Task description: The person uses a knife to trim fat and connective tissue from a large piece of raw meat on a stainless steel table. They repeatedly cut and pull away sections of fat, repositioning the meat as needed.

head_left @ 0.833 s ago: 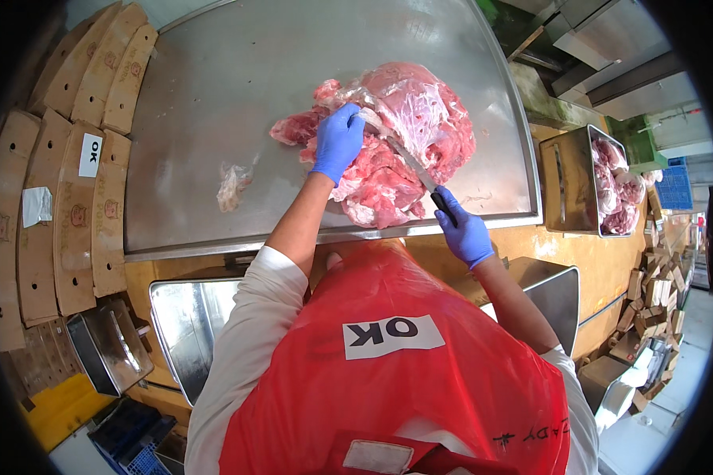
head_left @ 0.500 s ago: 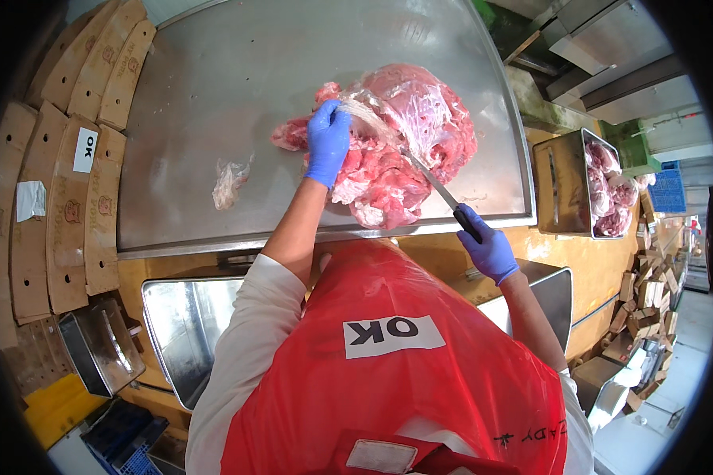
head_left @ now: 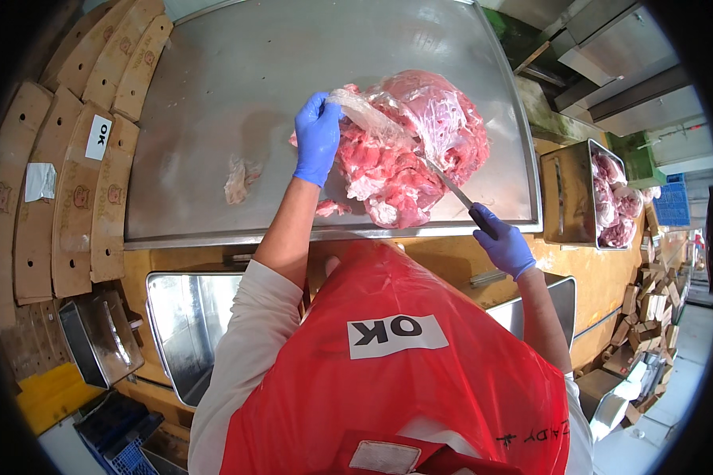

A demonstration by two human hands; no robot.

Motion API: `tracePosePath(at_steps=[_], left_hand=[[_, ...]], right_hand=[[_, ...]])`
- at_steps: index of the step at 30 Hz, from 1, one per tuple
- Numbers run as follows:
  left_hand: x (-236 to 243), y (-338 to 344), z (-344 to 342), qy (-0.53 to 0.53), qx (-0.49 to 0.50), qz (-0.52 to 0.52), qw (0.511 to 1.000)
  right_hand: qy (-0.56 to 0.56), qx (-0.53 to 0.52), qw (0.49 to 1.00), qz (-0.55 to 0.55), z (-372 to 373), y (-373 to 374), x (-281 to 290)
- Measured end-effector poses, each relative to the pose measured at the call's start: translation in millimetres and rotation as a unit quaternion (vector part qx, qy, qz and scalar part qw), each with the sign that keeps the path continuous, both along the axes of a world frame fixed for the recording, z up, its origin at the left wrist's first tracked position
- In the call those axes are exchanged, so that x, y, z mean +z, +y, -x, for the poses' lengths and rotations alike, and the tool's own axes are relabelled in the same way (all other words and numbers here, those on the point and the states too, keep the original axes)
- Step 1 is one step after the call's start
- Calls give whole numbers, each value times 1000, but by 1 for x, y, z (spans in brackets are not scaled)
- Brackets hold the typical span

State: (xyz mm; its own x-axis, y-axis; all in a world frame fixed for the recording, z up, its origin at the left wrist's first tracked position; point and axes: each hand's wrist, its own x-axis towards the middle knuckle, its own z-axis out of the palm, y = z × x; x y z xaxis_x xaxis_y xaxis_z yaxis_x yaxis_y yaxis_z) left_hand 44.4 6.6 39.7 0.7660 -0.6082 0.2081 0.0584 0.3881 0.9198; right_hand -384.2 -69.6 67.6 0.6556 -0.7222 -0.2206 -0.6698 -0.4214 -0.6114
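A large piece of raw meat [head_left: 444, 111] lies on the metal table [head_left: 238, 63], with looser red lumps on its near side. My left hand [head_left: 318, 138], in a blue glove, is closed on a whitish strip of membrane [head_left: 364, 113] and stretches it leftward from the meat. In my right hand [head_left: 503, 244], also gloved in blue, is a knife [head_left: 455, 188] held by its black handle. The blade points up and left, and its tip reaches into the meat where the strip joins it; the very tip is hidden.
A scrap of fatty trimming [head_left: 240, 179] lies left on the table. Stacked cardboard boxes [head_left: 75, 198] line the left side. Metal tubs [head_left: 202, 317] stand below the near edge. At the right, another tub [head_left: 561, 198] holds several pieces of meat.
My left hand has pulled the strip slightly left, and it now looks longer and tauter. My right hand and knife appear a little lower and further right; the whole view has shifted slightly.
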Motion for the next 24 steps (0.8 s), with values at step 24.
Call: tracePosePath(at_steps=[24], left_hand=[[63,-31,-20,-3,61,-3,998]], right_hand=[[87,24,996,26,11,-7,16]])
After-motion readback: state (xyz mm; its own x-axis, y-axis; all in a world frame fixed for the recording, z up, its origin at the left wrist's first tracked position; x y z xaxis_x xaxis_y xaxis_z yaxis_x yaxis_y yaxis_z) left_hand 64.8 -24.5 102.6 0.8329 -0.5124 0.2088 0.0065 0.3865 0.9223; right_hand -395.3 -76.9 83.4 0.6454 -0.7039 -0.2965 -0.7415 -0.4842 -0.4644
